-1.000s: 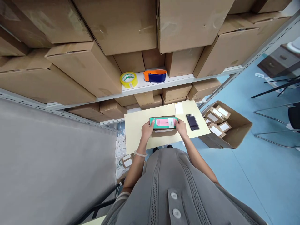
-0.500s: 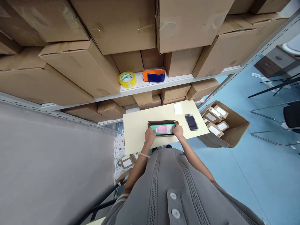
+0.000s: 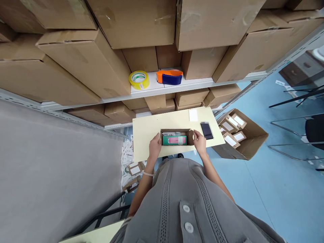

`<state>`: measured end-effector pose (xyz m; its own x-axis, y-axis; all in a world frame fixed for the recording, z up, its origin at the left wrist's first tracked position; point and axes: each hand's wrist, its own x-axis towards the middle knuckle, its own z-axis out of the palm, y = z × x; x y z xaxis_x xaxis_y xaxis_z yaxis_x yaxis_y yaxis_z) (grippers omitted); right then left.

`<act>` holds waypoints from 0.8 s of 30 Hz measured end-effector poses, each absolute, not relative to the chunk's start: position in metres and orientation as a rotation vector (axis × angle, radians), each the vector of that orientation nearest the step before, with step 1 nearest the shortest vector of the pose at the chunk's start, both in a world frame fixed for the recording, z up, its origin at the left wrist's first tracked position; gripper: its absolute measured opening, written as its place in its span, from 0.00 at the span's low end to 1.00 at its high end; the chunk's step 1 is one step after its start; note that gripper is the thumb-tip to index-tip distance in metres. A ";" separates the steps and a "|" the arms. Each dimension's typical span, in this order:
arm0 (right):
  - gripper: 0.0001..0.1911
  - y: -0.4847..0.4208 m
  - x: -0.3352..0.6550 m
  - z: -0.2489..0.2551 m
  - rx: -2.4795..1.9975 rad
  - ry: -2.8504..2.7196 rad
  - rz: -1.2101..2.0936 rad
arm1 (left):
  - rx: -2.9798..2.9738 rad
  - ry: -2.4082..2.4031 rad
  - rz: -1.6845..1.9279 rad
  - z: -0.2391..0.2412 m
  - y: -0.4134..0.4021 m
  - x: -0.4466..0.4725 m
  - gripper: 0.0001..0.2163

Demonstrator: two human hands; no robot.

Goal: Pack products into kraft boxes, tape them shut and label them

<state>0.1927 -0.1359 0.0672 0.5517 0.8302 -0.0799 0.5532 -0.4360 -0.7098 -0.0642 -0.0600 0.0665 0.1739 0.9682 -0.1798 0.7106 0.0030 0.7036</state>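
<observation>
A small open cardboard box (image 3: 177, 131) sits on the pale yellow table (image 3: 149, 128). Inside it lies a green and pink packet (image 3: 174, 140). My left hand (image 3: 155, 148) rests against the box's left end, fingers curled on its edge. At the right end, my right hand (image 3: 199, 141) has its fingers on the box's flap. Neither hand holds the packet.
A dark phone (image 3: 207, 130) and a white label (image 3: 193, 115) lie on the table to the right. An open carton of small labelled boxes (image 3: 239, 135) stands on the blue floor. A yellow tape roll (image 3: 138, 79) and an orange tape dispenser (image 3: 169, 76) sit on the shelf.
The green and pink packet went from above the box down into it. Both hands let go of it and moved out to the box's ends.
</observation>
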 end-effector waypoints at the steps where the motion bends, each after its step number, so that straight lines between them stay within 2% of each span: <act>1: 0.25 -0.141 0.195 0.065 -2.147 -1.091 0.557 | 1.756 1.606 0.448 0.064 -0.061 -0.068 0.24; 4: 0.25 -0.154 0.198 0.057 -2.175 -1.087 0.590 | 1.744 1.603 0.397 0.054 -0.067 -0.078 0.26; 9: 0.24 -0.167 0.194 0.045 -2.190 -1.183 0.708 | 1.798 1.459 0.413 0.039 -0.075 -0.087 0.36; 13: 0.29 -0.170 0.190 0.043 -2.172 -1.288 0.772 | 1.828 1.321 0.402 0.036 -0.075 -0.092 0.39; 17: 0.41 -0.165 0.192 0.044 -2.108 -1.388 0.902 | 1.876 1.254 0.306 0.039 -0.071 -0.095 0.37; 19: 0.44 -0.161 0.194 0.043 -2.100 -1.406 0.957 | 1.901 1.253 0.244 0.040 -0.069 -0.093 0.35; 22: 0.43 -0.155 0.197 0.041 -2.103 -1.389 0.991 | 1.949 1.263 0.146 0.041 -0.067 -0.086 0.33; 24: 0.37 -0.152 0.198 0.039 -2.093 -1.351 1.007 | 1.977 1.282 0.095 0.041 -0.065 -0.080 0.31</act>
